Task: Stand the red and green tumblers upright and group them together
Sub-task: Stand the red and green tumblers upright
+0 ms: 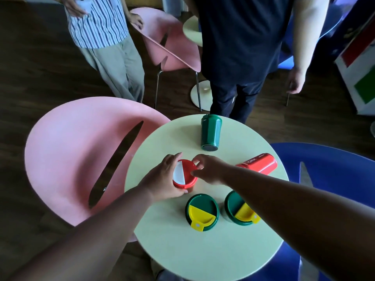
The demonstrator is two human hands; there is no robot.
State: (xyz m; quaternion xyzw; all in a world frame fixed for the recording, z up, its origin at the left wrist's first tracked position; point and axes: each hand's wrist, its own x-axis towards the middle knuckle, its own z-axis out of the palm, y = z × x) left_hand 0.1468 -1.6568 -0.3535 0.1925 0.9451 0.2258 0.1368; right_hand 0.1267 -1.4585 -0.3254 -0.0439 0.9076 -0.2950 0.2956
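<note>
Head view: round pale-green table (203,250), pink chair (67,151) beside, dark wood floor (36,63).

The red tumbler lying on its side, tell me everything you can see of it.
The red tumbler lying down looks like glossy plastic, with white lettering along its side. It rests on the pale green round table near the right edge, right of the green tumbler on its side. The right forearm hides its near end. No hand touches it.
</note>
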